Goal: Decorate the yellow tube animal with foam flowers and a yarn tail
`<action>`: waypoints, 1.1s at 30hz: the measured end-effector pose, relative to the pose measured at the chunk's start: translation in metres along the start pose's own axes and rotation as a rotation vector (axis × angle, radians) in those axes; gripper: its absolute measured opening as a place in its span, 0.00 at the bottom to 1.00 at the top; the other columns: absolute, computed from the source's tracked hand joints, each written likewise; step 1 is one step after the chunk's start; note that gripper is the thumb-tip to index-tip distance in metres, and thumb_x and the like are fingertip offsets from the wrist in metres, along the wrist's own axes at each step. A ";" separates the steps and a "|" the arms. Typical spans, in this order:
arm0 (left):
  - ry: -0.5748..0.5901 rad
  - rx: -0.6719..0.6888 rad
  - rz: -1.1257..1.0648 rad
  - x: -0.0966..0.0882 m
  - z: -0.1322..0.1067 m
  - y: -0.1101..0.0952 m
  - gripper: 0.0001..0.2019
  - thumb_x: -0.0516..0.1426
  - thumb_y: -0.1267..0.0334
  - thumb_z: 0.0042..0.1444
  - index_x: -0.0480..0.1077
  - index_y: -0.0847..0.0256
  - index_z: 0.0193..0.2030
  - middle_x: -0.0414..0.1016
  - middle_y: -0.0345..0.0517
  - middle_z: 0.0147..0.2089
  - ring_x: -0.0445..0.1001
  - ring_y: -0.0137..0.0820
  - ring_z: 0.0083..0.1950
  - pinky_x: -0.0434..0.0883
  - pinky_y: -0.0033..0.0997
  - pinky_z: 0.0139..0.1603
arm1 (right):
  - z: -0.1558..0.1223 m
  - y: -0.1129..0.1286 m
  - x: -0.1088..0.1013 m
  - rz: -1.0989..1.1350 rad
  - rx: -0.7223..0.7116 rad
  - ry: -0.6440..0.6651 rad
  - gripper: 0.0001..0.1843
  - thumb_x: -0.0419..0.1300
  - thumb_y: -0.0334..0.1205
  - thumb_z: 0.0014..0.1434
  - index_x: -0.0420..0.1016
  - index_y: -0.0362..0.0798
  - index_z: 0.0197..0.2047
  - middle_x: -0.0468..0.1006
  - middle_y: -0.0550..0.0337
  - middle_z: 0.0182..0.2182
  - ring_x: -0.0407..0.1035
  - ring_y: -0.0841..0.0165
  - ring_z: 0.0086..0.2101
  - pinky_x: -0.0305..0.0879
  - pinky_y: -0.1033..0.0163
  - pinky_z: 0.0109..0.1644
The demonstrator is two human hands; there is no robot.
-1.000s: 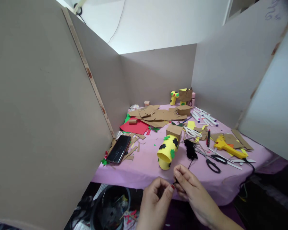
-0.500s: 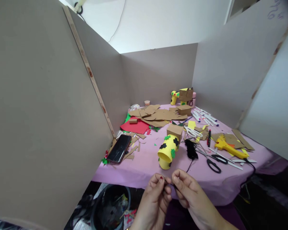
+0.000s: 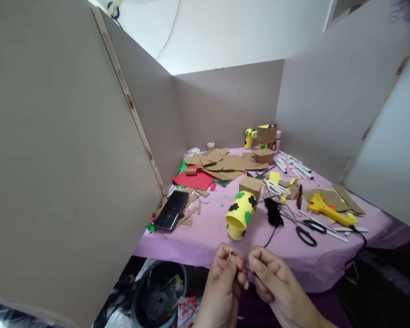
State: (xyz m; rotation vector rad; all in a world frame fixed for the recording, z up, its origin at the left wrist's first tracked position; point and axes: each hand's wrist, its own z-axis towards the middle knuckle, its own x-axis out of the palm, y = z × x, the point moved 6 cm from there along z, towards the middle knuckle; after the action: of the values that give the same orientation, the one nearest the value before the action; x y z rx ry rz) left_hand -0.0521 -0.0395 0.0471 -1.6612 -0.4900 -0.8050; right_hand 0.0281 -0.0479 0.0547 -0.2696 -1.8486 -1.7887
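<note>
My left hand [image 3: 225, 278] and my right hand [image 3: 271, 282] meet below the table's front edge, fingertips pinched together on a thin black thread [image 3: 269, 237]. The thread runs up from my fingers to a black tangle of thread [image 3: 272, 212] on the pink tablecloth [image 3: 205, 232]. Just behind my hands lies a yellow paper tube [image 3: 239, 215] with green and black flower shapes, on its side, joined to a small cardboard box [image 3: 250, 186].
Black scissors [image 3: 305, 230], a yellow glue gun [image 3: 326, 209] with its cord, pens, cardboard scraps [image 3: 225, 163], red paper [image 3: 194, 180] and a phone [image 3: 171, 216] lie on the table. Grey boards wall it on three sides. A bin [image 3: 159, 296] stands below the front edge.
My hands have come together, the left rising to meet the right, and both now pinch the thread close to each other. The view has shifted slightly.
</note>
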 end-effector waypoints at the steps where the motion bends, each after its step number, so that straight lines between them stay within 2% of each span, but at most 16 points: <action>1: -0.003 -0.009 0.000 0.000 0.000 0.001 0.18 0.65 0.56 0.45 0.58 0.61 0.28 0.62 0.31 0.23 0.56 0.17 0.20 0.56 0.20 0.23 | -0.001 0.000 0.000 0.002 -0.003 0.004 0.16 0.62 0.51 0.54 0.68 0.46 0.29 0.55 0.73 0.16 0.40 0.81 0.15 0.36 0.71 0.18; 8: -0.023 -0.068 0.034 0.002 -0.001 -0.006 0.15 0.64 0.59 0.47 0.60 0.62 0.28 0.65 0.35 0.26 0.59 0.18 0.24 0.60 0.21 0.29 | 0.004 -0.002 -0.006 0.020 0.081 -0.043 0.18 0.63 0.54 0.51 0.65 0.47 0.28 0.55 0.74 0.14 0.38 0.81 0.15 0.35 0.72 0.17; 12: 0.005 -0.004 0.125 0.004 0.003 -0.014 0.13 0.62 0.56 0.49 0.65 0.62 0.30 0.68 0.38 0.27 0.64 0.22 0.26 0.63 0.24 0.32 | 0.008 0.004 -0.007 -0.090 0.048 -0.027 0.16 0.59 0.53 0.56 0.66 0.48 0.30 0.63 0.69 0.19 0.47 0.79 0.17 0.41 0.73 0.18; 14: -0.023 0.025 0.192 -0.003 0.005 -0.016 0.15 0.63 0.53 0.47 0.66 0.62 0.30 0.68 0.39 0.27 0.64 0.23 0.26 0.63 0.24 0.30 | 0.010 0.007 -0.011 -0.181 0.016 -0.050 0.14 0.57 0.52 0.57 0.67 0.49 0.32 0.62 0.68 0.22 0.51 0.78 0.19 0.46 0.72 0.20; 18: -0.072 0.042 0.403 -0.024 0.007 -0.017 0.17 0.63 0.50 0.43 0.68 0.62 0.29 0.69 0.40 0.29 0.64 0.24 0.26 0.62 0.24 0.27 | 0.012 0.015 -0.021 -0.325 -0.068 -0.130 0.12 0.58 0.49 0.57 0.67 0.50 0.30 0.58 0.68 0.25 0.53 0.74 0.24 0.52 0.70 0.27; 21: -0.161 0.168 0.618 -0.033 0.003 -0.032 0.14 0.62 0.53 0.46 0.71 0.62 0.32 0.73 0.46 0.37 0.69 0.31 0.37 0.65 0.27 0.36 | 0.014 0.025 -0.020 -0.423 -0.160 -0.125 0.12 0.58 0.48 0.58 0.68 0.50 0.27 0.59 0.65 0.29 0.56 0.70 0.31 0.55 0.68 0.34; 24: -0.228 0.281 0.712 -0.025 -0.003 -0.051 0.11 0.59 0.56 0.50 0.72 0.60 0.38 0.74 0.49 0.47 0.68 0.37 0.50 0.62 0.31 0.49 | 0.015 0.031 -0.016 -0.546 -0.202 -0.108 0.14 0.56 0.48 0.58 0.68 0.50 0.26 0.59 0.63 0.30 0.57 0.68 0.33 0.55 0.66 0.36; 26: -0.163 0.285 0.753 -0.011 -0.005 -0.056 0.11 0.56 0.58 0.54 0.72 0.60 0.41 0.74 0.49 0.48 0.67 0.38 0.52 0.61 0.33 0.52 | 0.015 0.035 -0.012 -0.634 -0.246 -0.094 0.14 0.56 0.48 0.58 0.69 0.50 0.25 0.58 0.63 0.29 0.57 0.67 0.33 0.56 0.65 0.37; 29: -0.045 0.322 0.917 0.008 -0.006 -0.057 0.12 0.56 0.58 0.55 0.74 0.58 0.43 0.75 0.50 0.47 0.69 0.39 0.50 0.62 0.35 0.53 | 0.014 0.039 -0.007 -0.706 -0.305 -0.092 0.14 0.56 0.48 0.58 0.72 0.51 0.26 0.59 0.62 0.28 0.58 0.66 0.33 0.57 0.64 0.37; 31: 0.006 0.319 0.983 0.012 -0.004 -0.051 0.13 0.56 0.57 0.55 0.75 0.58 0.43 0.76 0.49 0.44 0.70 0.39 0.47 0.62 0.35 0.51 | 0.014 0.041 -0.007 -0.713 -0.323 -0.095 0.13 0.56 0.48 0.58 0.74 0.51 0.27 0.59 0.62 0.28 0.59 0.65 0.34 0.58 0.64 0.37; 33: 0.069 0.233 0.917 0.012 -0.001 -0.040 0.15 0.53 0.54 0.56 0.76 0.60 0.37 0.77 0.48 0.37 0.71 0.38 0.42 0.64 0.33 0.47 | 0.014 0.040 -0.007 -0.694 -0.317 -0.086 0.14 0.56 0.48 0.58 0.74 0.51 0.26 0.60 0.62 0.27 0.59 0.66 0.33 0.58 0.64 0.36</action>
State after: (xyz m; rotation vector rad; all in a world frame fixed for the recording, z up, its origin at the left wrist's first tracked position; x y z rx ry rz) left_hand -0.0720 -0.0317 0.0825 -1.4150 0.2348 -0.1117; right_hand 0.0507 -0.0287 0.0854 0.2207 -1.8399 -2.5753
